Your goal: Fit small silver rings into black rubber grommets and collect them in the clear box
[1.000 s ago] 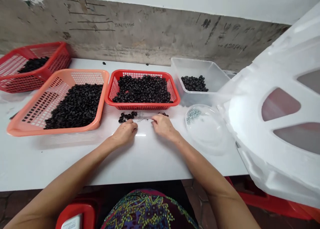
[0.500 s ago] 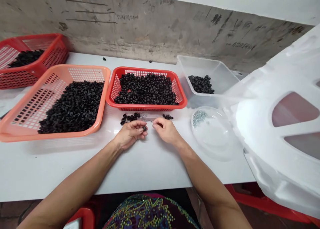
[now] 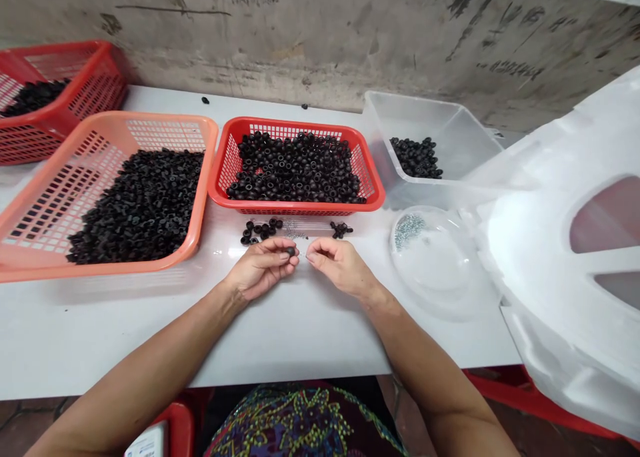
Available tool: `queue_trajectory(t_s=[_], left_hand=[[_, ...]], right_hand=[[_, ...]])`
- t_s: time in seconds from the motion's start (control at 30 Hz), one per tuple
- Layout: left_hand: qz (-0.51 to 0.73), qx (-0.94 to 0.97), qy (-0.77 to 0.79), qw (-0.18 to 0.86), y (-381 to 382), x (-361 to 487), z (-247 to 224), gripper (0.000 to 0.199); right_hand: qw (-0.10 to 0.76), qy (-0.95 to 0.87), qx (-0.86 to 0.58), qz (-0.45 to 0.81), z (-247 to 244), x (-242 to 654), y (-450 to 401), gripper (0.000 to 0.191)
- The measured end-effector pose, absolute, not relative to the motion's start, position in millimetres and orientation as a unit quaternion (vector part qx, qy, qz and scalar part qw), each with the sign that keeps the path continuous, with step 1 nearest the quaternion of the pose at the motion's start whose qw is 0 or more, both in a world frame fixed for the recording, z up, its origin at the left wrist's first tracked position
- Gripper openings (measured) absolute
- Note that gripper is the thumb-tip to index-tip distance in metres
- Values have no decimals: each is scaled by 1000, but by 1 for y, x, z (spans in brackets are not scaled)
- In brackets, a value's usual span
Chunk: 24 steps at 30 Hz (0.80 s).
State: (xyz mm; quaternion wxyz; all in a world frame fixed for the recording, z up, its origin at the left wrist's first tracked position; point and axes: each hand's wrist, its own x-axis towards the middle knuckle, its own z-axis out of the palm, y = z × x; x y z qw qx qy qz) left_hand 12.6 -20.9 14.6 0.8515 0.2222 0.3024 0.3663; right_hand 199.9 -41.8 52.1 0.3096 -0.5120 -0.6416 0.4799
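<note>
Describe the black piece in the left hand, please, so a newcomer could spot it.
On the white table, find the middle red basket. In front of it, the left hand pinches the black piece; neighbouring pieces lie loose, unheld.

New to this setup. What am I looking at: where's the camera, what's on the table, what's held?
There is no machine: these are a person's bare hands. Every picture comes from one camera worn on the head, looking forward and down.

On the white table, from left to right, stand a far-left red basket, an orange basket, a middle red basket and a clear bin, all with small black parts inside. Nearer, at right, a round clear dish holds tiny silvery pieces.

The left hand holds a black piece at its fingertips. The right hand is beside it, fingers curled; anything in them is too small to tell.
</note>
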Motion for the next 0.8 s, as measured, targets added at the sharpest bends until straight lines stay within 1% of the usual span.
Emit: queue_trajectory(t_s=[0.17,0.43,0.6,0.8], left_hand=[[352,238,283,860,-21,12,15,18],[350,228,306,855,-23,14,17,15],[354,251,304,848,-26,17,17,15],[354,280,328,830,-30,21,16,21]], right_hand=[[312,-636,-515,483,53,198,-43,13],[302,-644,-521,472,55,193,-46,16],[276,-669,-537,433,50,191,-48,16],[284,-695,-557,355,43,189,-46,12]])
